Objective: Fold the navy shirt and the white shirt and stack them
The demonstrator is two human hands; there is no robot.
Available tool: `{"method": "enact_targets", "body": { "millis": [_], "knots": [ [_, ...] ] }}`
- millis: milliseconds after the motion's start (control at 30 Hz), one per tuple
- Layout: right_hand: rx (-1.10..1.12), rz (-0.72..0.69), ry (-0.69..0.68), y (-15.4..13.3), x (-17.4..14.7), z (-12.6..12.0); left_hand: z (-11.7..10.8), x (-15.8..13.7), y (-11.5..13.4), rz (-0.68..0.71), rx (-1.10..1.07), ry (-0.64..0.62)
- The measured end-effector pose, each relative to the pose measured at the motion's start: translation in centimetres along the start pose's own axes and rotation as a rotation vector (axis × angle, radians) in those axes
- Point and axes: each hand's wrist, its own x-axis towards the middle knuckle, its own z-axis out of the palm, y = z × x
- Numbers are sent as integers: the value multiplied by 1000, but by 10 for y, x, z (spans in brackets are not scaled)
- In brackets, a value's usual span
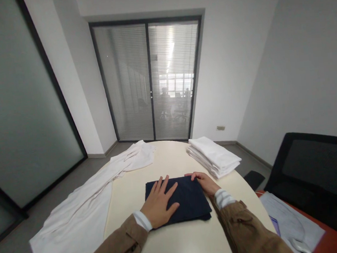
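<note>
A folded dark navy cloth (187, 203) lies flat on the round cream table in front of me, its layers showing at the near right corner. My left hand (162, 204) rests on the left part of it, palm down with the fingers spread. At the cloth's far right corner, my right hand (204, 182) has its fingers bent over the edge and grips it; some of those fingers are hidden. Beyond that hand sits a stack of folded white cloth (214, 156). An unfolded white garment (84, 212) is spread along the table's left side, apart from both hands.
The round table (170, 152) has a curved edge, and the white garment hangs over it at left. A black mesh chair (315, 184) stands at right, beside a red surface bearing papers (288, 214) and a white mouse (299, 245). Glass doors (149, 81) are behind.
</note>
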Motion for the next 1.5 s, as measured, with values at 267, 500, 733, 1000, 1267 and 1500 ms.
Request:
{"method": "enact_targets", "body": {
  "millis": [267, 500, 733, 1000, 1267, 1500],
  "knots": [
    [-652, -357, 219, -49, -24, 27, 8, -2, -6, -29, 81, -25],
    [-1059, -371, -32, -44, -56, 100, 17, 0, -8, -51, 132, -13],
    [-1223, -141, 4, -14, -45, 93, 24, 1, -17, -87, 120, 9],
    [-1248, -169, 31, -10, -28, 86, 27, 18, -32, -71, 90, 59],
    [-1261, -159, 74, -8, -2, 79, 29, 37, -40, -76, 52, 135],
    [-1238, -112, 124, -5, 5, 73, 33, 35, -48, -212, 166, 183]
  ]
}}
